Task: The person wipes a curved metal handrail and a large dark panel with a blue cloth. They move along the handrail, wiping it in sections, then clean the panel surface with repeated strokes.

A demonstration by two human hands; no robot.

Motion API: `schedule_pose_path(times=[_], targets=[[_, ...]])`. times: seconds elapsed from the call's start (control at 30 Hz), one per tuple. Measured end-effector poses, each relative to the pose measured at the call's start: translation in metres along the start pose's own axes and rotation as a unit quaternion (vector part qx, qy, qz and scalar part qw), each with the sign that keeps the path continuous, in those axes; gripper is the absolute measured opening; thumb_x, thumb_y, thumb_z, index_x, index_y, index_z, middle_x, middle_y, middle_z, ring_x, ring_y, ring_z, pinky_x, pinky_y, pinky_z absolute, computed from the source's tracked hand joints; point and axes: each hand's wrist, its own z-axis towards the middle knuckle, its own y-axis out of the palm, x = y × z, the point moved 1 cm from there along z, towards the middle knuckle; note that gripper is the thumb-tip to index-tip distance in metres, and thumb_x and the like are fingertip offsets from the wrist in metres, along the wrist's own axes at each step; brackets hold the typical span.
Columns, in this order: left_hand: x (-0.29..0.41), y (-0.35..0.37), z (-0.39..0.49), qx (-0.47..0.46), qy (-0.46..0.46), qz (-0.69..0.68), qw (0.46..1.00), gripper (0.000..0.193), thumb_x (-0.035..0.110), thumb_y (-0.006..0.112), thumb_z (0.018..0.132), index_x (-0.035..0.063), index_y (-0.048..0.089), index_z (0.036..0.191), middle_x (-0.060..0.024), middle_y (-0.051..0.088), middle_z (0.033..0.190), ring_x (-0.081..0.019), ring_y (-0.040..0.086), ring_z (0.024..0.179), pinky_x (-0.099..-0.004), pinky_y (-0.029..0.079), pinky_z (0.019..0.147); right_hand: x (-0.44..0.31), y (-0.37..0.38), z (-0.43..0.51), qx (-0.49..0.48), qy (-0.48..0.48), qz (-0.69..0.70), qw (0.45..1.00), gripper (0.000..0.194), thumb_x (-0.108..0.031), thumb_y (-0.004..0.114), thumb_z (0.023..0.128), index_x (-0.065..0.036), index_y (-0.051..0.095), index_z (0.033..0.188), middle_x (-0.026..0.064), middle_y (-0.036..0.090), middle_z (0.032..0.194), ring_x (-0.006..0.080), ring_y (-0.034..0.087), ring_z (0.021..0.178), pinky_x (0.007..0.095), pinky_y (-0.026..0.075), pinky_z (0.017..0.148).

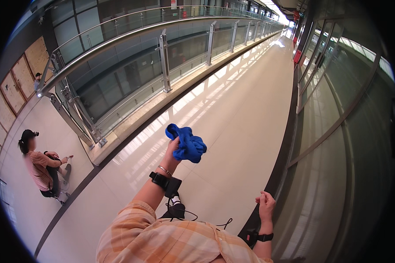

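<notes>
A crumpled blue cloth is bunched in my left hand, held out in front of me above the shiny floor. Part of the hand is hidden behind its folds. On that forearm are a bracelet and a black strap with a small box. My right hand hangs lower at the right, near the glass wall, with its fingers curled; I see nothing in it, but cannot tell if the fingers are fully closed. A black strap with a device circles that wrist too.
A metal handrail with glass panels runs along the left of the corridor. At the right stands a glass wall with a dark base. A person sits on a low stool at the left; another is farther back. A black cable hangs near my foot.
</notes>
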Motion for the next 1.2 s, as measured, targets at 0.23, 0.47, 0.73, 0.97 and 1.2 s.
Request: schedule_pose_path(times=[0.23, 0.47, 0.73, 0.97, 1.2], targets=[[0.127, -0.06, 0.123, 0.084, 0.159, -0.004, 0.984, 0.028, 0.022, 0.058, 0.1, 0.0, 0.06, 0.118, -0.0111, 0.07, 0.103, -0.0236, 0.069, 0.091, -0.0369, 0.058, 0.084, -0.051, 0.118, 0.129, -0.077, 0.001, -0.02, 0.997, 0.025, -0.016, 0.055, 0.099, 0.004, 0.07, 0.104, 0.0104, 0.073, 0.074, 0.0158, 0.071, 0.066, 0.0294, 0.057, 0.065], [0.247, -0.102, 0.227, 0.128, 0.225, 0.005, 0.966, 0.027, 0.018, 0.065, 0.096, -0.0013, 0.063, 0.115, -0.0088, 0.07, 0.098, -0.0193, 0.07, 0.085, -0.033, 0.058, 0.077, -0.098, 0.237, 0.262, -0.142, 0.028, -0.015, 0.989, 0.031, -0.024, 0.055, 0.101, 0.003, 0.07, 0.101, 0.01, 0.073, 0.074, 0.016, 0.071, 0.066, 0.0297, 0.056, 0.064], [0.265, -0.153, 0.317, 0.195, 0.216, 0.006, 0.957, 0.026, 0.013, 0.067, 0.094, 0.0007, 0.063, 0.117, -0.0083, 0.071, 0.101, -0.0195, 0.07, 0.088, -0.0322, 0.058, 0.077, -0.092, 0.336, 0.375, -0.251, 0.041, -0.037, 0.966, 0.035, -0.03, 0.056, 0.101, 0.003, 0.069, 0.098, 0.0116, 0.074, 0.078, 0.0175, 0.072, 0.068, 0.0305, 0.057, 0.066], [0.333, -0.17, 0.423, 0.227, 0.322, 0.028, 0.918, 0.024, 0.016, 0.057, 0.1, 0.0023, 0.062, 0.119, -0.0133, 0.07, 0.106, -0.0255, 0.07, 0.092, -0.04, 0.06, 0.081, -0.112, 0.419, 0.547, -0.289, 0.002, -0.034, 0.957, 0.036, -0.031, 0.057, 0.101, 0.002, 0.07, 0.097, 0.0111, 0.074, 0.077, 0.018, 0.072, 0.068, 0.0317, 0.057, 0.067], [0.428, -0.152, 0.556, 0.202, 0.409, 0.005, 0.89, 0.025, 0.022, 0.055, 0.103, 0.0021, 0.059, 0.117, -0.0142, 0.069, 0.1, -0.0298, 0.069, 0.089, -0.0415, 0.059, 0.079, -0.152, 0.496, 0.699, -0.318, -0.054, -0.058, 0.945, 0.033, -0.03, 0.058, 0.099, 0.0, 0.071, 0.097, 0.0095, 0.074, 0.076, 0.0175, 0.072, 0.068, 0.032, 0.056, 0.067]])
